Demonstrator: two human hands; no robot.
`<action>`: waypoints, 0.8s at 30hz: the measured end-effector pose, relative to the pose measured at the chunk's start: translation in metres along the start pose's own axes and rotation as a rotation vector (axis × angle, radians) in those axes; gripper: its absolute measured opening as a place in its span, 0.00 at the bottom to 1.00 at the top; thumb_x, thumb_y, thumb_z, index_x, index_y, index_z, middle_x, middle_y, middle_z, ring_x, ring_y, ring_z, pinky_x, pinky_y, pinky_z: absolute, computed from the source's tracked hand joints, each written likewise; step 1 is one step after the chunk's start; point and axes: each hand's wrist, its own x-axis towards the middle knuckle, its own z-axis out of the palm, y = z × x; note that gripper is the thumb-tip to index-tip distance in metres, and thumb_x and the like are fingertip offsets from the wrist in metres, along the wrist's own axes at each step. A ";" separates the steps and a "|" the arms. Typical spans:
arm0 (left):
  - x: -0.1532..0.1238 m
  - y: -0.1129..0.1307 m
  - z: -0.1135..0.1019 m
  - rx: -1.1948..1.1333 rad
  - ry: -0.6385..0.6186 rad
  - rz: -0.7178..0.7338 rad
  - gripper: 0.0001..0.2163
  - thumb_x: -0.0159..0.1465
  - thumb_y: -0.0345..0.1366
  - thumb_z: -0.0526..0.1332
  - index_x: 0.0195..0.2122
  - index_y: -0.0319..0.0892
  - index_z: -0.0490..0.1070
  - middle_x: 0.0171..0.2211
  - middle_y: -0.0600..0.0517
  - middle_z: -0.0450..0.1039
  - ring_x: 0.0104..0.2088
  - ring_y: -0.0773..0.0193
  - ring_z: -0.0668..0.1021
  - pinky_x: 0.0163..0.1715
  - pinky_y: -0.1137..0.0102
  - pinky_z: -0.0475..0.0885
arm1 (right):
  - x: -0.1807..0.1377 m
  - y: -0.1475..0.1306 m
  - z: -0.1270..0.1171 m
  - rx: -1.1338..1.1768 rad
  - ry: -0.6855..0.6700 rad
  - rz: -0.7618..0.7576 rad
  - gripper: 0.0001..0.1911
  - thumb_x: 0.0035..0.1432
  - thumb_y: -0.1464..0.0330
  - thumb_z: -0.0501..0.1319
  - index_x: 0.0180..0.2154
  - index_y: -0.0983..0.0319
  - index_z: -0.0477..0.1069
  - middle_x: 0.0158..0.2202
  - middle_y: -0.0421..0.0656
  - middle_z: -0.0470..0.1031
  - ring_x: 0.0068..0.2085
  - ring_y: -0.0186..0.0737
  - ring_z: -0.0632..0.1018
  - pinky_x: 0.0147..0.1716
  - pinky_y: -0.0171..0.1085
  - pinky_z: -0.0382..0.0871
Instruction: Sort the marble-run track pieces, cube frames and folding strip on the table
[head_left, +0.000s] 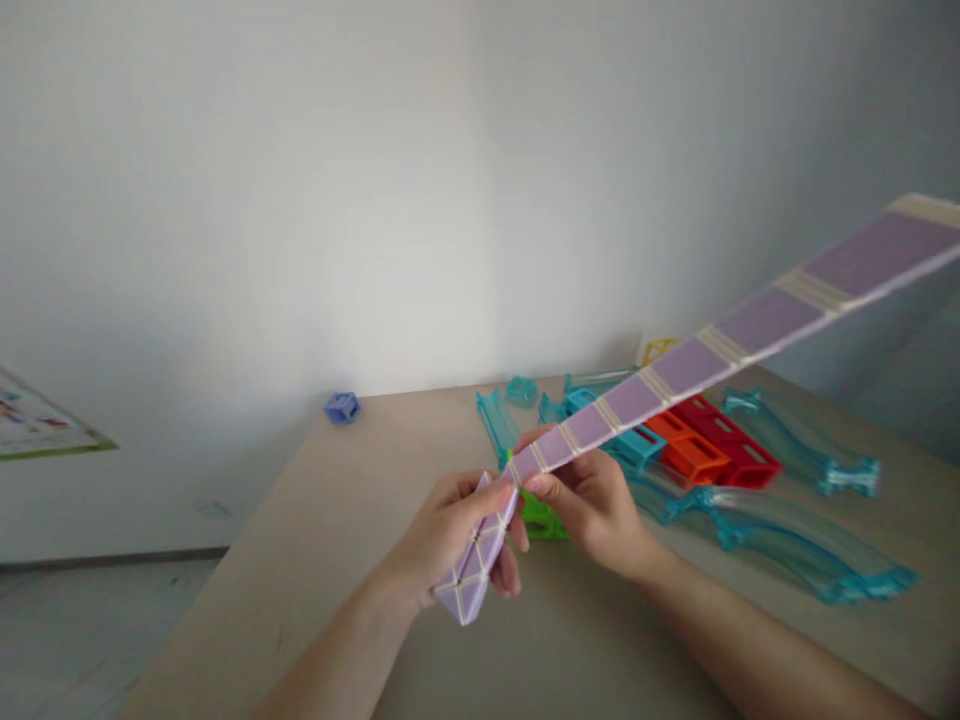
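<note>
A lilac twisty snake puzzle [628,398] with white seams is held over the table by both hands. Its long straight part slants up to the right and runs out of view. Shorter wedges lie folded in my left hand [439,530], whose thumb presses on top while the fingers wrap underneath. My right hand [604,510] pinches the straight part close to the joint, thumb in front. Fingers hide some of the joint. Behind the hands, partly covered, sits a bright green plastic piece [546,520].
On the table [315,570] at right lie orange block frames [690,455], red ones [731,440], light blue ones [636,447] and clear teal track pieces [802,540]. A yellow frame [660,350] is at the back. A blue cube frame [342,407] sits at the far left corner, near the wall [375,200].
</note>
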 end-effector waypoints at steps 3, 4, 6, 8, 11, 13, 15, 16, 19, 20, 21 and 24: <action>0.001 0.000 -0.003 -0.163 -0.084 -0.086 0.18 0.62 0.45 0.59 0.25 0.33 0.71 0.18 0.49 0.73 0.12 0.66 0.75 0.09 0.77 0.65 | -0.001 0.003 -0.004 -0.050 0.008 -0.010 0.10 0.59 0.63 0.63 0.38 0.63 0.71 0.31 0.45 0.74 0.30 0.42 0.76 0.30 0.39 0.71; 0.001 -0.001 -0.004 -0.226 -0.109 -0.120 0.18 0.62 0.45 0.58 0.27 0.33 0.72 0.19 0.49 0.73 0.12 0.66 0.75 0.08 0.78 0.63 | -0.001 0.004 -0.004 -0.071 -0.003 -0.022 0.10 0.59 0.63 0.63 0.38 0.63 0.72 0.32 0.45 0.74 0.30 0.41 0.76 0.30 0.40 0.71; 0.003 -0.002 -0.008 -0.333 -0.148 -0.174 0.17 0.63 0.45 0.57 0.30 0.33 0.72 0.20 0.50 0.75 0.12 0.65 0.75 0.08 0.78 0.62 | -0.001 0.004 -0.005 -0.124 -0.016 -0.059 0.09 0.59 0.63 0.62 0.38 0.62 0.73 0.35 0.46 0.74 0.32 0.42 0.76 0.33 0.41 0.71; 0.005 -0.003 -0.010 -0.384 -0.166 -0.184 0.16 0.63 0.45 0.56 0.32 0.34 0.71 0.22 0.49 0.76 0.13 0.65 0.76 0.08 0.78 0.63 | 0.000 0.003 -0.005 -0.161 -0.002 -0.099 0.08 0.60 0.64 0.62 0.39 0.61 0.74 0.38 0.47 0.74 0.37 0.45 0.76 0.38 0.43 0.71; 0.006 -0.004 -0.007 -0.334 -0.119 -0.113 0.17 0.64 0.45 0.57 0.31 0.34 0.71 0.21 0.49 0.76 0.14 0.64 0.77 0.10 0.77 0.66 | -0.001 0.002 -0.004 -0.177 0.033 -0.150 0.08 0.59 0.65 0.63 0.41 0.58 0.74 0.42 0.49 0.72 0.45 0.51 0.74 0.46 0.49 0.68; 0.006 -0.003 -0.003 -0.239 -0.018 -0.011 0.17 0.63 0.46 0.59 0.29 0.34 0.70 0.20 0.49 0.75 0.14 0.63 0.77 0.13 0.75 0.69 | -0.002 0.004 -0.004 -0.176 0.074 -0.149 0.10 0.58 0.64 0.64 0.42 0.57 0.75 0.43 0.49 0.72 0.48 0.52 0.72 0.49 0.52 0.66; 0.006 -0.002 0.003 -0.129 0.103 0.130 0.16 0.61 0.46 0.62 0.31 0.36 0.70 0.21 0.50 0.75 0.18 0.62 0.79 0.19 0.71 0.74 | -0.003 0.007 -0.002 -0.115 0.146 -0.094 0.12 0.56 0.61 0.66 0.42 0.57 0.76 0.43 0.49 0.72 0.46 0.51 0.73 0.47 0.50 0.68; 0.006 -0.003 0.005 -0.081 0.153 0.204 0.15 0.61 0.46 0.63 0.33 0.37 0.69 0.24 0.50 0.76 0.21 0.61 0.80 0.22 0.69 0.76 | -0.003 0.009 0.000 -0.042 0.187 -0.049 0.13 0.55 0.60 0.67 0.41 0.57 0.76 0.42 0.48 0.73 0.42 0.49 0.74 0.43 0.48 0.69; 0.007 -0.005 0.010 0.056 0.253 0.378 0.13 0.61 0.45 0.63 0.37 0.40 0.69 0.30 0.50 0.78 0.27 0.61 0.81 0.29 0.69 0.76 | -0.001 0.013 0.006 0.287 0.307 0.109 0.14 0.52 0.59 0.68 0.39 0.60 0.75 0.30 0.42 0.74 0.31 0.41 0.74 0.31 0.40 0.70; 0.007 -0.007 0.011 0.094 0.285 0.419 0.12 0.61 0.45 0.63 0.37 0.40 0.69 0.30 0.50 0.78 0.28 0.62 0.81 0.29 0.70 0.75 | 0.001 0.013 0.009 0.385 0.343 0.155 0.14 0.51 0.61 0.68 0.38 0.61 0.75 0.26 0.40 0.73 0.28 0.39 0.73 0.28 0.38 0.69; 0.007 -0.008 0.012 0.127 0.314 0.448 0.12 0.61 0.44 0.63 0.37 0.40 0.69 0.30 0.51 0.78 0.27 0.63 0.80 0.28 0.71 0.74 | 0.002 0.012 0.010 0.457 0.373 0.196 0.13 0.50 0.62 0.69 0.37 0.61 0.75 0.25 0.40 0.73 0.26 0.38 0.73 0.27 0.37 0.68; 0.006 -0.010 0.014 0.157 0.330 0.476 0.13 0.63 0.46 0.60 0.35 0.40 0.68 0.29 0.51 0.77 0.23 0.65 0.79 0.24 0.73 0.72 | 0.005 0.007 0.013 0.535 0.397 0.266 0.12 0.47 0.66 0.71 0.34 0.62 0.76 0.25 0.41 0.76 0.26 0.38 0.74 0.25 0.36 0.69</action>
